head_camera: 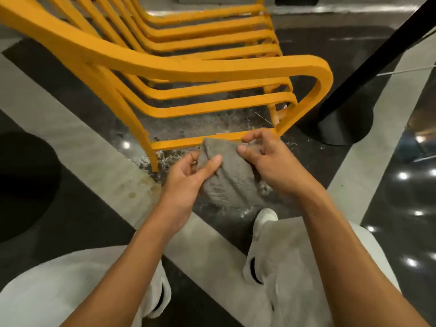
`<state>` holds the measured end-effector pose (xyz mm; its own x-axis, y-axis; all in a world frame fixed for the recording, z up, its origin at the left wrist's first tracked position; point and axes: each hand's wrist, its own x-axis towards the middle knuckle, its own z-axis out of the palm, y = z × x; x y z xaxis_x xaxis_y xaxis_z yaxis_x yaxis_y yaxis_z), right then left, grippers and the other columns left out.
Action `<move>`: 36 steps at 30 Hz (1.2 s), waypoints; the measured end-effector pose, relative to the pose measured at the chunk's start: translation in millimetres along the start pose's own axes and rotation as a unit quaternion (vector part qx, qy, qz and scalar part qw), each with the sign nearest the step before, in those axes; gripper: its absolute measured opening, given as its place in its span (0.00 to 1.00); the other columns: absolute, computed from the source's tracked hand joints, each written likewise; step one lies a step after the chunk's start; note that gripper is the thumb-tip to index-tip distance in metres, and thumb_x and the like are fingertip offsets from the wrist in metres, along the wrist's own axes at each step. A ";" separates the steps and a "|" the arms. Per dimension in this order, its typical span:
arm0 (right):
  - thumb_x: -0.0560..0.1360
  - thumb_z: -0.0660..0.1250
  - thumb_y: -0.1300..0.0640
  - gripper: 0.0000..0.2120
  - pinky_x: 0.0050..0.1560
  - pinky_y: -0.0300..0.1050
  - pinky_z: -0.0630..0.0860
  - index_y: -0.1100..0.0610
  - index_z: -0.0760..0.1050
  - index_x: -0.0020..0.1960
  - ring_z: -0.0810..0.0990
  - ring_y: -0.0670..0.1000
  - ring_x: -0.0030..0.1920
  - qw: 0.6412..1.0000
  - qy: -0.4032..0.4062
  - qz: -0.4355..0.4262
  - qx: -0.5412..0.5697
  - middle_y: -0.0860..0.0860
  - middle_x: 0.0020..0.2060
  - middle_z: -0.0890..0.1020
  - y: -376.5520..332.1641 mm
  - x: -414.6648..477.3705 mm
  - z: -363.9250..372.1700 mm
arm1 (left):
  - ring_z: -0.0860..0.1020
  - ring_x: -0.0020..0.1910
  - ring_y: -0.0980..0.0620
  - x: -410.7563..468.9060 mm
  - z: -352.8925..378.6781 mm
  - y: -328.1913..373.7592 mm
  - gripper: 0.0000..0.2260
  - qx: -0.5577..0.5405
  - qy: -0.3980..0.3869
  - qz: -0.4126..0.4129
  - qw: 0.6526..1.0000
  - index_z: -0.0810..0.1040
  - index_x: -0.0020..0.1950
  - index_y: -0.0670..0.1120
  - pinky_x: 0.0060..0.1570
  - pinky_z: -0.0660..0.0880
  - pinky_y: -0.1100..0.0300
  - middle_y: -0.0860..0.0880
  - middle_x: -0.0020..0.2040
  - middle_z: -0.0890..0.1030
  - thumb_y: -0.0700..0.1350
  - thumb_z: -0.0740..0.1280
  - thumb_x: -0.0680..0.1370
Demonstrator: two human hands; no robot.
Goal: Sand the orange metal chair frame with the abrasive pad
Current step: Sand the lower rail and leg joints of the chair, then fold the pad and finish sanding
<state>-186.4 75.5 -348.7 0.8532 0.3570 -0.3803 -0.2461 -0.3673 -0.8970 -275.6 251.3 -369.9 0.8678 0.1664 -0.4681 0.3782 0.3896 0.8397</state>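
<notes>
Left grip (pixel 188 175) and right grip (pixel 269 159) pinching abrasive pad (pixel 226 185) between them, near orange chair frame (pixel 212 67)

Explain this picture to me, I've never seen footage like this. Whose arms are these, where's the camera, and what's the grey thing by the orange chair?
There is no machine here. A person wears a wide-angle camera on the head, so this single view looks forward and down at their own arms. The left hand and right hand both hold a grey abrasive pad, the left with its thumb across it, the right pinching its upper edge. Just beyond stands the orange metal chair frame. The pad is close to its lowest bar, but contact cannot be judged. Below are the person's pale trousers and a white shoe on a dark glossy floor with grey bands. A black pole base stands to the right.
</notes>
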 end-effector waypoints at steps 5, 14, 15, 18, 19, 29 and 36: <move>0.84 0.66 0.59 0.01 0.38 0.40 0.74 0.57 0.76 0.54 0.79 0.42 0.35 0.997 0.019 0.004 0.073 0.44 0.32 0.81 -23.1 12.7 -22.6 | 0.86 0.52 0.48 8.1 19.5 29.2 0.17 0.045 0.047 0.011 0.998 0.82 0.56 0.43 0.52 0.83 0.51 0.44 0.52 0.88 0.51 0.75 0.72; 0.80 0.71 0.61 0.04 0.46 0.43 0.79 0.60 0.80 0.54 0.82 0.49 0.45 0.975 0.043 0.057 0.210 0.52 0.42 0.83 -138.9 -69.1 -57.2 | 0.83 0.46 0.38 -66.8 75.5 166.0 0.27 0.151 0.059 -0.027 0.986 0.79 0.52 0.37 0.49 0.80 0.39 0.34 0.49 0.82 0.59 0.80 0.69; 0.81 0.69 0.62 0.03 0.44 0.42 0.79 0.60 0.79 0.54 0.81 0.48 0.43 0.972 0.052 0.062 0.220 0.51 0.41 0.83 -157.2 -78.7 -64.1 | 0.82 0.46 0.39 -74.1 84.5 186.2 0.27 0.153 0.060 -0.027 0.986 0.79 0.52 0.37 0.49 0.80 0.39 0.34 0.49 0.82 0.59 0.79 0.69; 0.84 0.65 0.61 0.02 0.40 0.44 0.78 0.58 0.76 0.54 0.80 0.47 0.40 0.960 0.077 0.082 0.256 0.49 0.38 0.81 -215.8 -103.6 -90.6 | 0.82 0.50 0.35 -90.0 111.5 244.5 0.25 0.161 0.055 -0.022 0.985 0.79 0.52 0.39 0.53 0.79 0.34 0.34 0.51 0.81 0.60 0.77 0.73; 0.84 0.65 0.61 0.02 0.40 0.46 0.77 0.58 0.76 0.54 0.80 0.47 0.40 0.957 0.085 0.083 0.265 0.50 0.38 0.81 -233.5 -109.7 -101.0 | 0.82 0.49 0.36 -92.6 121.2 262.6 0.25 0.166 0.048 -0.017 0.985 0.79 0.52 0.41 0.53 0.79 0.33 0.34 0.51 0.81 0.62 0.76 0.74; 0.82 0.70 0.53 0.14 0.59 0.62 0.80 0.58 0.74 0.63 0.84 0.53 0.51 0.937 0.177 0.083 0.291 0.53 0.47 0.84 -345.4 -135.8 -211.9 | 0.78 0.41 0.51 -83.1 238.8 363.0 0.15 0.164 -0.012 0.035 0.986 0.74 0.45 0.41 0.42 0.77 0.51 0.46 0.38 0.78 0.47 0.76 0.79; 0.73 0.79 0.56 0.26 0.51 0.51 0.86 0.55 0.73 0.68 0.87 0.49 0.54 0.960 0.175 0.068 0.207 0.50 0.54 0.85 -363.4 -140.6 -285.9 | 0.79 0.43 0.53 -64.1 320.4 363.7 0.15 0.144 -0.008 0.026 0.989 0.71 0.45 0.47 0.42 0.77 0.50 0.55 0.40 0.78 0.45 0.78 0.77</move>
<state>-85.5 -86.8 95.2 0.8845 -0.0072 -0.4665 -0.4665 0.0088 -0.8845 -90.4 92.1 53.7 0.8924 0.1646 -0.4201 0.4072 0.1070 0.9070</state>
